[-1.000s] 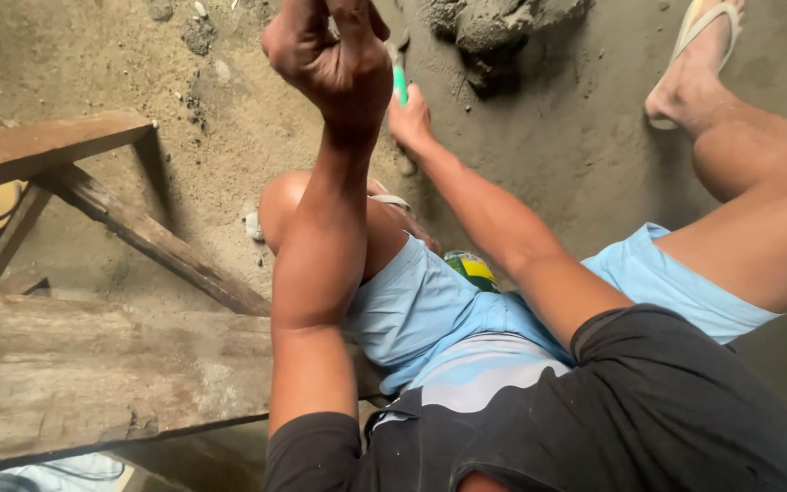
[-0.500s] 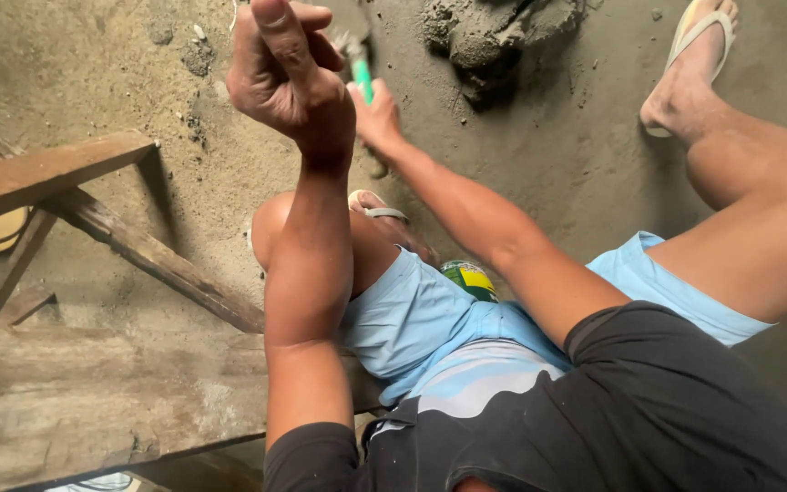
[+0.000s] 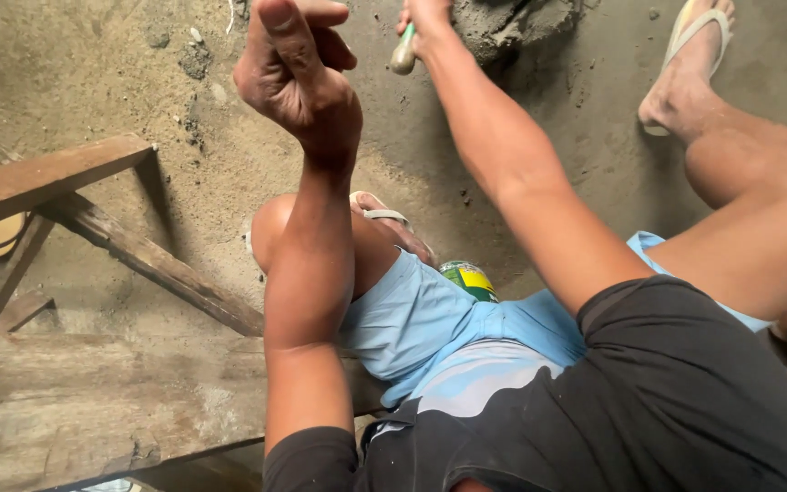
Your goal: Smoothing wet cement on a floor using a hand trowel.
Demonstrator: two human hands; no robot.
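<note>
— What does the right hand (image 3: pixel 425 16) hold?

— It is clamped around a tool with a green handle (image 3: pixel 403 55), up at the top edge of the view, just beside a heap of dark wet mortar (image 3: pixel 512 27) on the sandy floor (image 3: pixel 93 82). Only the handle's lower end shows.

— And the left hand (image 3: pixel 295 68)?

— Raised in front of the camera, fingers curled loosely together, holding nothing that I can see.

— Any package or label?

— One: a round tin (image 3: pixel 468 279) with a green and yellow label, tucked between the thighs against the light blue shorts (image 3: pixel 430 328). Its lettering is too small to tell.

— What else is around?

— A rough wooden plank (image 3: pixel 93 410) at lower left, and a sandal (image 3: pixel 699 36) on the outstretched foot at upper right.
</note>
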